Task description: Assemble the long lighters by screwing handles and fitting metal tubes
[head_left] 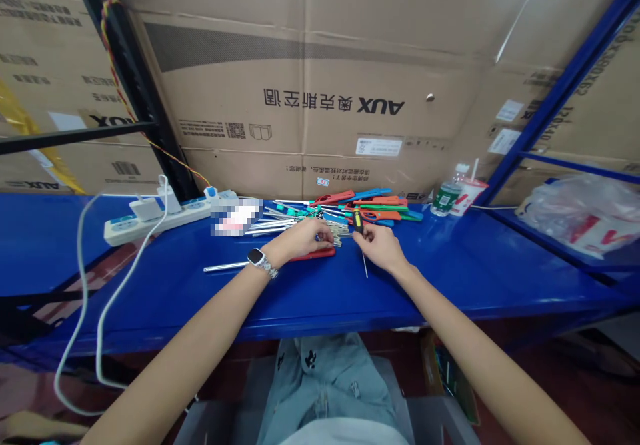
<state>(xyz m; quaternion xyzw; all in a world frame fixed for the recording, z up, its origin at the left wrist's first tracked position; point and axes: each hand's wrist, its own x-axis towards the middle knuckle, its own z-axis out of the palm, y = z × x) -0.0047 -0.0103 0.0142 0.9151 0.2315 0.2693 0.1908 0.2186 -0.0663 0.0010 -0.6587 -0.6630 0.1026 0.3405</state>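
My right hand [383, 245] is closed round a small screwdriver [357, 221] with a black and yellow handle. Its thin shaft points down toward the front of the blue table. To the left, my left hand [307, 237] has its fingers bent together; what they pinch, if anything, is hidden. Under that hand lies a red-handled long-necked lighter [320, 254], its metal tube reaching left past the wrist. Just beyond both hands is a heap of similar lighters [383, 202] with red, orange, green and blue handles. Small clear pieces [339, 237] lie between the hands.
A white power strip [173, 217] with plugs and looping cables lies at the left. A water bottle [447, 195] and a paper cup with a straw [469, 197] stand at the back right. Large cardboard boxes [310, 65] rise behind the blue table [450, 278].
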